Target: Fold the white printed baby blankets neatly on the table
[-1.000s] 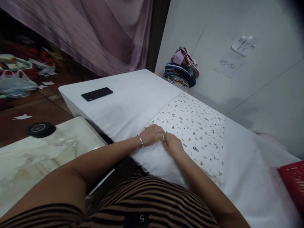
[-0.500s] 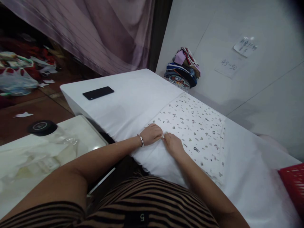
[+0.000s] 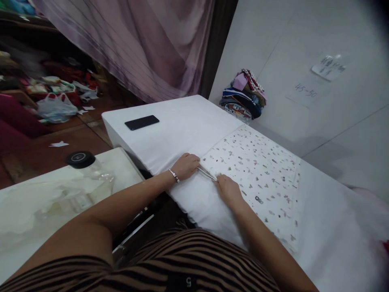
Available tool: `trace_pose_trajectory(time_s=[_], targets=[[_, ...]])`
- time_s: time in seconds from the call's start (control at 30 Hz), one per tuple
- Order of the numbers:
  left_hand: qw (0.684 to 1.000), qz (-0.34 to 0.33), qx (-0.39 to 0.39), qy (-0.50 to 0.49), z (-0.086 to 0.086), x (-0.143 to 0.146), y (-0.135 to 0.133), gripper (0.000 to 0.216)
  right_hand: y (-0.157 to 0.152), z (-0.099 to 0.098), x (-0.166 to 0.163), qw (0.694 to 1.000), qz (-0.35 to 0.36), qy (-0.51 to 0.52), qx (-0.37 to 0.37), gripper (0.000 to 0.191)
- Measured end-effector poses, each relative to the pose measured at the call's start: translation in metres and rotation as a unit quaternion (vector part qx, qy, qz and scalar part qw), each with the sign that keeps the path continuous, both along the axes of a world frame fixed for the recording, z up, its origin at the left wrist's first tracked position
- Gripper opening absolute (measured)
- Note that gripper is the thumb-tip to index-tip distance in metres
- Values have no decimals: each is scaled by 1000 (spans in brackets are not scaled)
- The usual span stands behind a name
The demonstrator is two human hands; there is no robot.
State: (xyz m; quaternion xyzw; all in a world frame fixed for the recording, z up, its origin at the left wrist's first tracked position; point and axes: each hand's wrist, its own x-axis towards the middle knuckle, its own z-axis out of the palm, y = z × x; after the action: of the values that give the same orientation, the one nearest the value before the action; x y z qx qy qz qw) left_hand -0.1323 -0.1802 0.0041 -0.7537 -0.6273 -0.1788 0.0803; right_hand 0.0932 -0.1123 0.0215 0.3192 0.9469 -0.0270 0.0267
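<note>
A white cloth with small printed motifs (image 3: pixel 252 162) lies flat on the white-covered table (image 3: pixel 179 117). At its near left edge, my left hand (image 3: pixel 187 165) has its fingers closed on the cloth's edge. My right hand (image 3: pixel 229 190) pinches the same edge a little further along, nearer my body. Between the two hands the edge is stretched into a narrow folded strip (image 3: pixel 207 173). The fingertips of both hands are partly hidden. A bracelet circles my left wrist.
A black phone (image 3: pixel 142 122) lies on the table's far left part. Folded clothes (image 3: pixel 243 97) are stacked against the wall. To the left, a white side table (image 3: pixel 121 162) holds a black round lid (image 3: pixel 80 159) and clear plastic. A plastic bag (image 3: pixel 57 107) rests on the floor.
My hands have moved apart along the cloth's edge, the left sliding leftward, exposing a strip between them. The view has turned slightly left.
</note>
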Motion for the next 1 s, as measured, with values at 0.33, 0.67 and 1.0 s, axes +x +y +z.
trace_pose_trajectory(time_s=[0.33,0.67,1.0], targets=[[997,-55,-45,-36,11,-17,-10,18,1,-1,0,1000,11,2,-2,28],[916,91,-72,-384,-3,-1,-1,13,1,0,1,1000,9,4,-17,27],[851,250,-132,-443,4,15,10,23,2,-5,1,1000,15,6,-5,28]])
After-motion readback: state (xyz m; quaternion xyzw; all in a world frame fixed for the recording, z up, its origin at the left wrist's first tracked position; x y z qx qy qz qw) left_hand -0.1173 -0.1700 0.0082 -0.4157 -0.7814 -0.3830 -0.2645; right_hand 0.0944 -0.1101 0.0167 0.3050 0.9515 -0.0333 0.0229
